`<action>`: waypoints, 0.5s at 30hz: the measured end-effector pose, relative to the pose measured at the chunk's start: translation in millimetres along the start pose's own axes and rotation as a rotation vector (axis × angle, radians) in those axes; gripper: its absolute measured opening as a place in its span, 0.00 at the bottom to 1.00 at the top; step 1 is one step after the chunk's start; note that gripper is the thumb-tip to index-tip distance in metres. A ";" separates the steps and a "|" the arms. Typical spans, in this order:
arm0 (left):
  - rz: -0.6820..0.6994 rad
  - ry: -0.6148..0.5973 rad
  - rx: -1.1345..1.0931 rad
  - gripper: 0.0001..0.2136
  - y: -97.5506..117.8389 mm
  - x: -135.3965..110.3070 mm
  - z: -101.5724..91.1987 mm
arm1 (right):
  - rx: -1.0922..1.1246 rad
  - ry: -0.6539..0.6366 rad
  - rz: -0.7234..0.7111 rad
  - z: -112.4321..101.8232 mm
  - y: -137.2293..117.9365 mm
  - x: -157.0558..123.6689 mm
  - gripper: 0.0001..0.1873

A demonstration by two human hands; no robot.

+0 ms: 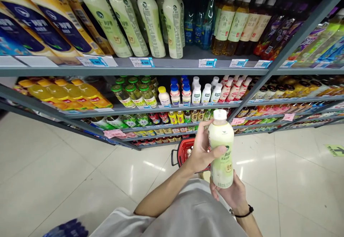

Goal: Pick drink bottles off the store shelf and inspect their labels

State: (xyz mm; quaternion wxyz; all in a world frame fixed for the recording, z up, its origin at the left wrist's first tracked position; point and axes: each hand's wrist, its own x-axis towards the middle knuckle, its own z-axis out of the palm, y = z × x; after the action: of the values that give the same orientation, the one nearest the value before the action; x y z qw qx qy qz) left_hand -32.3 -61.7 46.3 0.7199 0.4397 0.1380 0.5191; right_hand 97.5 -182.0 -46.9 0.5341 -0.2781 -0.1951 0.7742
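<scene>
A pale green drink bottle (221, 147) with a white cap is upright in front of me, above the floor. My left hand (201, 150) grips its upper part from the left, thumb across the label. My right hand (233, 194), with a black band on the wrist, cups the bottle's base from below. Matching pale green bottles (150, 18) stand in a row on the top shelf.
A red shopping basket (183, 151) stands on the tiled floor (67, 179) just behind my hands. Metal shelves (166, 63) hold several rows of bottled drinks with price tags. A green floor sticker (335, 149) lies at the right.
</scene>
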 end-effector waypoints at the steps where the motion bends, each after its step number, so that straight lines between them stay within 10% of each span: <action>1: 0.004 0.016 0.018 0.33 0.0 -0.9 -0.8 | -0.003 0.001 0.005 -0.4 1.4 -0.7 0.34; 15: -0.005 0.067 0.005 0.35 -1.5 -2.6 -1.5 | -0.029 -0.016 0.013 12.1 3.4 -3.6 0.36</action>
State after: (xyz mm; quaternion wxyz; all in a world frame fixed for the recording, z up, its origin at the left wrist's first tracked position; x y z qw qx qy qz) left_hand -33.4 -63.3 43.6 0.7152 0.4235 0.1642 0.5313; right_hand 88.3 -186.6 -38.8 0.5234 -0.2808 -0.2088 0.7769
